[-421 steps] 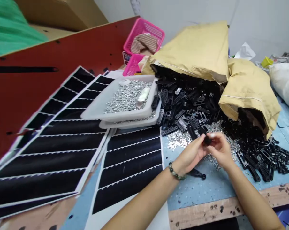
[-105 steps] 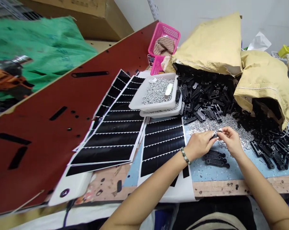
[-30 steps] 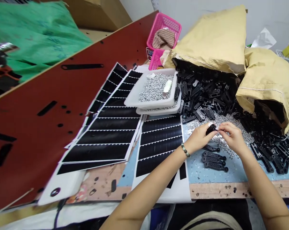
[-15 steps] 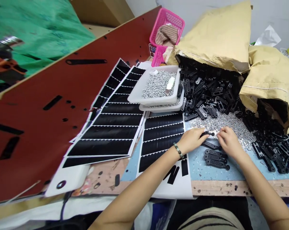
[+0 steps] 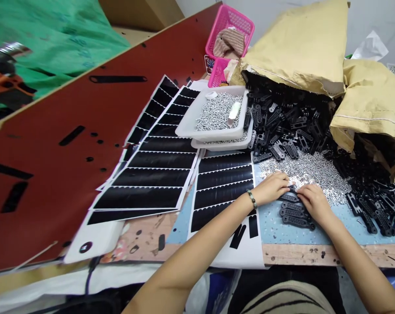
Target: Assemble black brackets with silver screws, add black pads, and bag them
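My left hand (image 5: 273,187), with a beaded bracelet (image 5: 251,199) at its wrist, is closed with its fingertips on one end of a small black plastic arm piece (image 5: 293,189). The fingers of my right hand (image 5: 316,201) are pinched at the other end, partly hiding it. Just below, several black plastic arms (image 5: 293,213) lie side by side in a row on the blue mat (image 5: 276,237). Beyond my fingertips spreads a heap of small silver screws or rivets (image 5: 315,172).
Two paper sacks (image 5: 298,48) (image 5: 372,100) spill black plastic parts (image 5: 374,213). Stacked white trays (image 5: 187,126) hold silver fasteners. Sheets of black stickers (image 5: 151,176) lie left, before a red board (image 5: 53,174). A pink basket (image 5: 213,30) stands behind.
My left hand has moved slightly right and the black piece has come down closer to the row. My right fingertips now meet its end. The row has not visibly changed.
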Available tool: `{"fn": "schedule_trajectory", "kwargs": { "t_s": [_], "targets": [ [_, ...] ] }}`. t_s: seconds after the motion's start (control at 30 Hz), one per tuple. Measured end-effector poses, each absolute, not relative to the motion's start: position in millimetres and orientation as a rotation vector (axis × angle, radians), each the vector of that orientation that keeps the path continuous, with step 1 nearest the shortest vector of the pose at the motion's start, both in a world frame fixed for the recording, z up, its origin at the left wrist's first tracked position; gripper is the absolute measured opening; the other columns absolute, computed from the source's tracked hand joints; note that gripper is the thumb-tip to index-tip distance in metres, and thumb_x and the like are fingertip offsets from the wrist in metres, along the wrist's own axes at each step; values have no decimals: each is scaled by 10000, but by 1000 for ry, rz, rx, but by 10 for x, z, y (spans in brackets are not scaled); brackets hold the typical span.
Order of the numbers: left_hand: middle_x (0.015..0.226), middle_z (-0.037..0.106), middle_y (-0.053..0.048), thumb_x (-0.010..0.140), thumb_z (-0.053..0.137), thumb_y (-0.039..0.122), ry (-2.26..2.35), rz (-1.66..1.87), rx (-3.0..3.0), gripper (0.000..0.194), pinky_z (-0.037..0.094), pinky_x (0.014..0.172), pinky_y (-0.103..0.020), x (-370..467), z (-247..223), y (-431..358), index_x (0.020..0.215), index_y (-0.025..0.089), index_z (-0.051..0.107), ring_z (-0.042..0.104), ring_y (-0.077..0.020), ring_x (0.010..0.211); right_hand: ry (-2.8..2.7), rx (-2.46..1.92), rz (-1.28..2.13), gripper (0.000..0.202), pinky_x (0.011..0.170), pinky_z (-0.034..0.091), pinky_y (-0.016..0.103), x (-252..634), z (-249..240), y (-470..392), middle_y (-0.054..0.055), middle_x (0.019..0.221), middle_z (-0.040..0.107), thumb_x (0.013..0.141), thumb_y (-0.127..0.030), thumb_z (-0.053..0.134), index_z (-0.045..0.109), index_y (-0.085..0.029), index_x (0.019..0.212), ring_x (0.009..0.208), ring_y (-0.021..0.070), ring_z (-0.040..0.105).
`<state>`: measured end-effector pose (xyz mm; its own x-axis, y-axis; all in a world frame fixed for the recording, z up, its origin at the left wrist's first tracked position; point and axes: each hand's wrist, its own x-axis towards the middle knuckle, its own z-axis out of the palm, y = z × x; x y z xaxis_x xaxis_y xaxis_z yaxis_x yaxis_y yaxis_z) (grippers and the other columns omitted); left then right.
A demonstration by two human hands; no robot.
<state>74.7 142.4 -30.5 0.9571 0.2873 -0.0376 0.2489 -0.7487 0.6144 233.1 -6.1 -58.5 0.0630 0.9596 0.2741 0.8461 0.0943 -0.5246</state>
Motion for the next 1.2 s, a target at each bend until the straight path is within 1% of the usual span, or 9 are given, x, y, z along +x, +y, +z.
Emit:
{"fn": "schedule_trajectory", "kwargs": {
  "t_s": [0.1, 0.2, 0.43, 0.67, 0.83, 1.0, 1.2],
  "targets": [
    [1063, 582, -45, 925, 463, 223, 384, 53, 2499, 201, 353, 907, -368, 732, -311, 1405, 979, 222, 657, 480, -208, 1033, -1839, -1800, 193, 212, 788, 457, 372, 2297, -616, -66, 74, 923, 657, 932, -252, 465, 667, -209, 979, 871, 209, 570],
    [1048, 603, -38, 941, 426, 219, 436, 0, 2525, 237, 352, 886, -354, 741, -275, 1429, 979, 227, 660, 502, -201, 1014, -1820, -1860, 158, 218, 790, 451, 382, 2288, -593, -36, 76, 927, 655, 929, -251, 469, 675, -217, 989, 872, 216, 569],
    [978, 646, -15, 893, 534, 218, 422, -47, 2502, 147, 370, 857, -325, 781, -222, 1480, 932, 230, 675, 563, -187, 944, -1877, -1852, 185, 200, 796, 441, 378, 2293, -546, -34, 74, 928, 653, 920, -243, 484, 670, -216, 987, 879, 219, 564],
    [1012, 652, -20, 897, 520, 207, 418, -4, 2536, 203, 392, 878, -314, 774, -191, 1532, 1027, 248, 671, 567, -180, 969, -1858, -1827, 176, 180, 821, 433, 370, 2247, -542, -15, 73, 967, 663, 920, -234, 489, 654, -201, 985, 892, 212, 569],
    [1017, 657, -24, 918, 487, 214, 432, -59, 2569, 218, 396, 864, -322, 775, -171, 1511, 1022, 241, 676, 573, -186, 965, -1854, -1851, 135, 204, 803, 434, 385, 2231, -554, -14, 83, 932, 665, 923, -224, 468, 666, -202, 966, 873, 221, 572],
    [1013, 661, -22, 898, 512, 186, 425, -22, 2522, 210, 399, 884, -310, 764, -222, 1505, 1010, 244, 680, 577, -178, 977, -1874, -1842, 182, 196, 796, 445, 392, 2259, -553, -14, 82, 912, 666, 909, -220, 488, 677, -213, 958, 870, 226, 583],
    [974, 670, -18, 883, 530, 200, 421, 10, 2453, 196, 412, 856, -301, 747, -240, 1461, 992, 245, 686, 593, -175, 933, -1930, -1843, 212, 188, 798, 447, 390, 2264, -524, -47, 77, 903, 672, 897, -201, 500, 681, -216, 949, 855, 224, 587]
  ]
}}
